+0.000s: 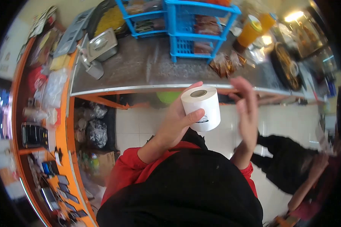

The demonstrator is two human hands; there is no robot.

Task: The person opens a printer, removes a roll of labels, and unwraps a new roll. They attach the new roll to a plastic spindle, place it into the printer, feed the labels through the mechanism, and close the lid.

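Left hand [174, 123]: curled around a white roll of label paper [201, 108]; the thumb is laid across the roll's front, the fingers are wrapped behind it. The roll is held upright in front of the chest, its hollow core facing up, above the white tiled floor [140, 125].

Right hand [247, 109]: held flat and open, fingers extended and together, just beside the roll on its right. The hand is blurred; contact with the roll cannot be told. Nothing is grasped by it.

Sleeves: red, seen at both wrists, over a black garment.

Surroundings: a grey counter [140, 68] is seen beyond the hands, on which a blue plastic rack [193, 26], a steel lidded container [101, 44] and an orange jug [251, 33] are set. An orange shelf [64, 151] crowded with small goods runs along the left. Another person [291, 170] in dark clothing is seen low on the right.
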